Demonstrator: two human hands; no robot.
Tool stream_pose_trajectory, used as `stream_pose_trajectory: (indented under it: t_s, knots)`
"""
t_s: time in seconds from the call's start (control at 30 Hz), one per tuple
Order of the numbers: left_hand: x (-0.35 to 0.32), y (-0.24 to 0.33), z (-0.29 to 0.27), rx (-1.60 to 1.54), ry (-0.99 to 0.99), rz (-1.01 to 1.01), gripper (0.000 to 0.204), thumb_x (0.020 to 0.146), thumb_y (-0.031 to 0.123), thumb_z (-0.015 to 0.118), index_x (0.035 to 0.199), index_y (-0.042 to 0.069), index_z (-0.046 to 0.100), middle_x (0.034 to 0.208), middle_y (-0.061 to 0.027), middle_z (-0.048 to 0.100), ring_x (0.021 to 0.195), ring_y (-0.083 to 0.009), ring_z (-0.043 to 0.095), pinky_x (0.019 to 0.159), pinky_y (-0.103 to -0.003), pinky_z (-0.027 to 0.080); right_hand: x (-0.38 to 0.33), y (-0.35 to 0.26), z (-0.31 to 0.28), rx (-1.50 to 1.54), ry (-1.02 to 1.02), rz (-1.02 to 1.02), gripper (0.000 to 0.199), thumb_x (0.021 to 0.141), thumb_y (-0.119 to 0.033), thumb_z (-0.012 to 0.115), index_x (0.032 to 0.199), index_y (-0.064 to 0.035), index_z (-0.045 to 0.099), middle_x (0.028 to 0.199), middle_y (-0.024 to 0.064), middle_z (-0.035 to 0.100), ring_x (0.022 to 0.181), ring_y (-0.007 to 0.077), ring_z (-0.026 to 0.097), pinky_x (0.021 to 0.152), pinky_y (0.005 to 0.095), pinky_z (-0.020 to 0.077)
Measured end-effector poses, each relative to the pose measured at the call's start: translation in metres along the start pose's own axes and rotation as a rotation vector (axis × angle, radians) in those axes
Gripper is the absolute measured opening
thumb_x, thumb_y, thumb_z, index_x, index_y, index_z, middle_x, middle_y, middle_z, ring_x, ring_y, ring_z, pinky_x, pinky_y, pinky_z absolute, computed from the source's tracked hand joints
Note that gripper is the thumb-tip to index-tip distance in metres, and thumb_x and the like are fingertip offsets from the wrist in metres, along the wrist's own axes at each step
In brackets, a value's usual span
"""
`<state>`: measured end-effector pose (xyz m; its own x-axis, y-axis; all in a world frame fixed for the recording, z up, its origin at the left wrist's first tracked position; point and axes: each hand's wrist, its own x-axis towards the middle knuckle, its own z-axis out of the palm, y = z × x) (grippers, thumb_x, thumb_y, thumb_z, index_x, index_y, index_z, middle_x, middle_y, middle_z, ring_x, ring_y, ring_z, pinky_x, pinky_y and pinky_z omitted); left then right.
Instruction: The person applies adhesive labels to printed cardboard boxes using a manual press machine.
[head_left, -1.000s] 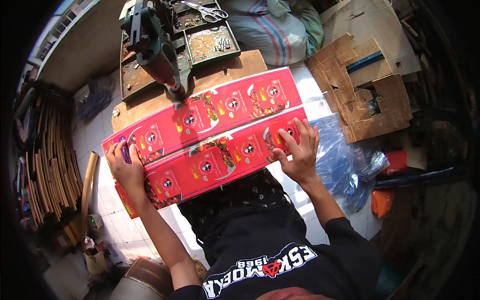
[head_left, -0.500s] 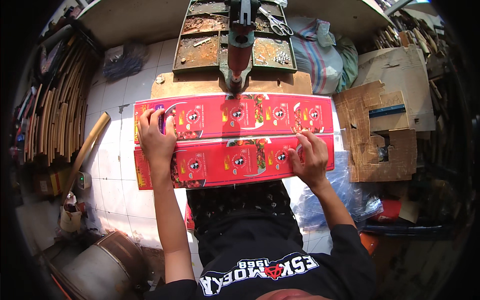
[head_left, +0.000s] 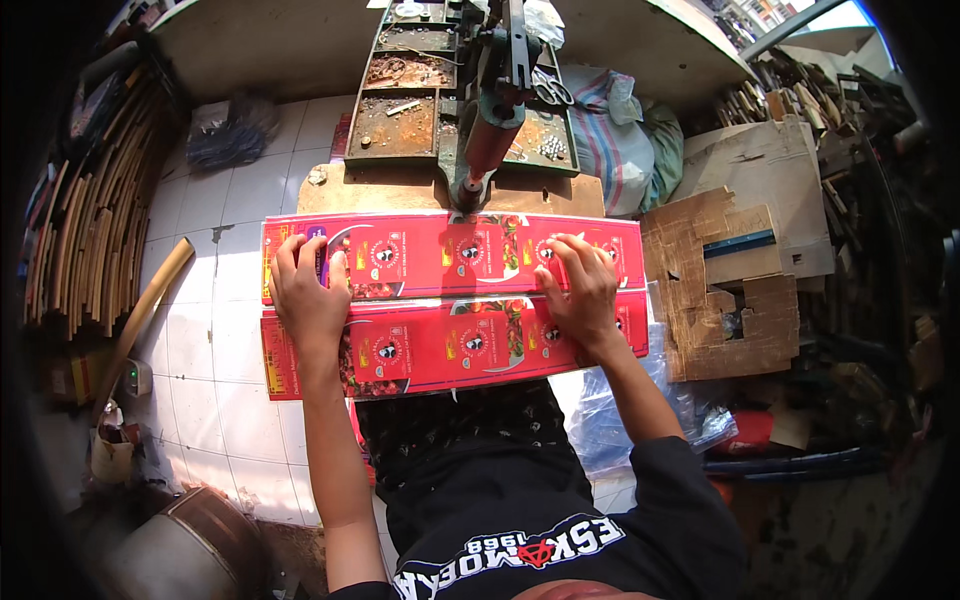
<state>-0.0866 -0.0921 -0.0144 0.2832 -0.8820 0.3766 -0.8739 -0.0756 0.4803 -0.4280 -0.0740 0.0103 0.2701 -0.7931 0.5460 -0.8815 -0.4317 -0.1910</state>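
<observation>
A long red printed cardboard panel (head_left: 430,345), creased or split lengthwise into two strips with food pictures, lies across my lap and reaches under a hand press (head_left: 488,140). The tip of the press is at the panel's far edge, near its middle; whether they touch I cannot tell. My left hand (head_left: 312,295) rests on the panel's left end, fingers spread over the far strip. On the right half, my right hand (head_left: 585,295) lies with bent, parted fingers across the line between the strips. Neither hand grips anything visible.
Behind the press sits a compartment tray (head_left: 400,130) with small metal bits and scissors (head_left: 550,88). A brown board (head_left: 330,190) lies under the press. Woven sacks (head_left: 600,140) and cut cardboard (head_left: 680,290) are on the right. Stacked boards (head_left: 100,220) and a curved pole (head_left: 150,315) stand left.
My right hand has slid left along the panel, away from its right end. My left hand stays on the left end. The whole view has shifted and tilted slightly.
</observation>
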Motion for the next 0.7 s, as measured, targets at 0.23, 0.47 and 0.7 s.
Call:
stream_pose_trajectory:
  t_s: [0.23, 0.47, 0.7]
  knots:
    - [0.001, 0.000, -0.004, -0.002, -0.005, 0.011, 0.028, 0.085, 0.023, 0.069, 0.109, 0.009, 0.066, 0.122, -0.0082, 0.058, 0.117, -0.0278, 0.053, 0.102, -0.043, 0.040, 0.083, 0.058, 0.020, 0.345, 0.452, 0.456, 0.015, 0.087, -0.008, 0.066, 0.101, -0.0015, 0.069, 0.093, 0.0134, 0.070, 0.083, 0.0223, 0.067, 0.077, 0.0327, 0.0512]
    - [0.001, 0.001, 0.000, -0.021, 0.001, 0.019, 0.027, 0.084, 0.021, 0.070, 0.108, 0.009, 0.066, 0.122, -0.0083, 0.058, 0.116, -0.0283, 0.053, 0.101, -0.043, 0.041, 0.100, 0.090, 0.088, 0.081, 0.424, 0.437, 0.022, 0.088, -0.018, 0.061, 0.105, -0.0071, 0.070, 0.110, 0.0138, 0.065, 0.107, 0.0321, 0.056, 0.099, 0.0407, 0.0393]
    - [0.002, 0.001, -0.003, 0.015, 0.017, 0.017, 0.025, 0.084, 0.017, 0.071, 0.107, 0.008, 0.067, 0.120, -0.0093, 0.059, 0.113, -0.0296, 0.056, 0.098, -0.042, 0.045, 0.097, 0.070, 0.089, -0.104, 0.260, 0.313, 0.034, 0.077, -0.021, 0.057, 0.105, -0.0160, 0.074, 0.130, 0.0163, 0.055, 0.126, 0.0326, 0.043, 0.108, 0.0498, 0.0283]
